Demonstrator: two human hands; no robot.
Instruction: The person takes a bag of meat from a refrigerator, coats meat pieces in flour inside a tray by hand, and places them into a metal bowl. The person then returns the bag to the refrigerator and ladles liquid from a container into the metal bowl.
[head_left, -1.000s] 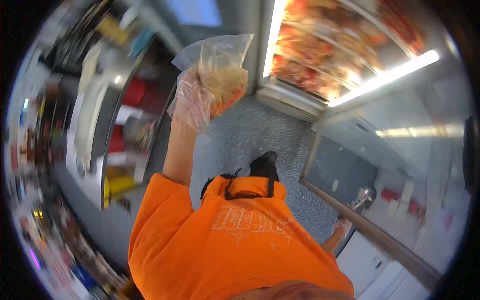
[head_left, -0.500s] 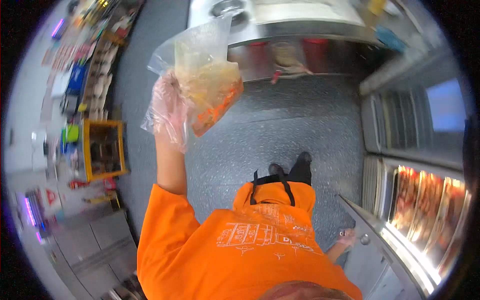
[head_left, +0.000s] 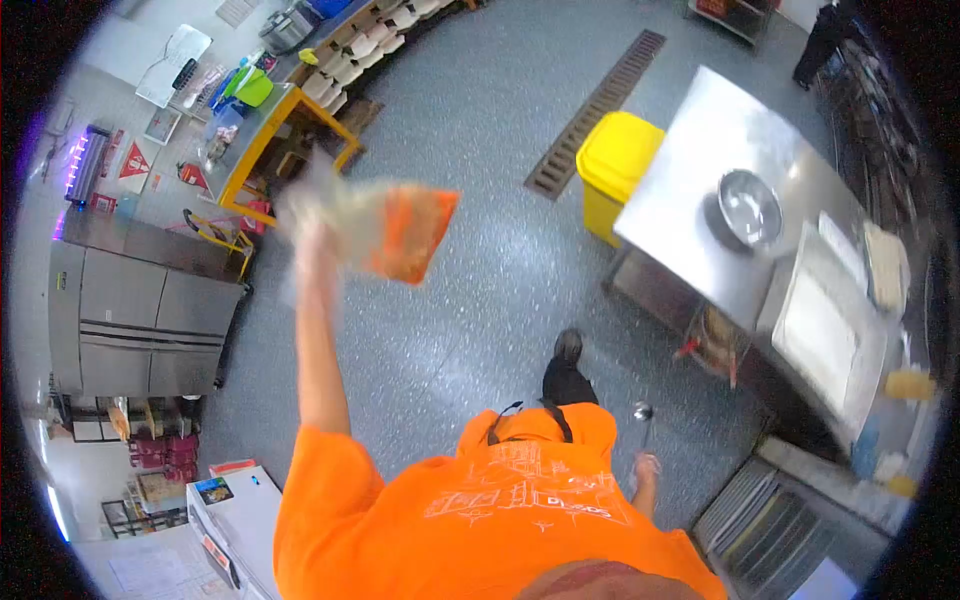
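My left hand, in a clear plastic glove, is raised at arm's length and blurred by motion. It is closed on the top of a clear plastic bag with orange and pale contents, which swings out to the right of the hand. Down by my right side, my right hand is wrapped round the handle of a small metal ladle. The ladle's bowl points away from me, above the floor.
To the right stands a steel table bearing a metal bowl and a white tray. A yellow bin is beside it. Steel refrigerators and a yellow-framed stand line the left. A floor drain lies ahead.
My view has turned left, away from the lit cabinet of hanging meat, whose door my right hand was near. The steel table now shows at right. The bag has swung sideways and the ladle is visible.
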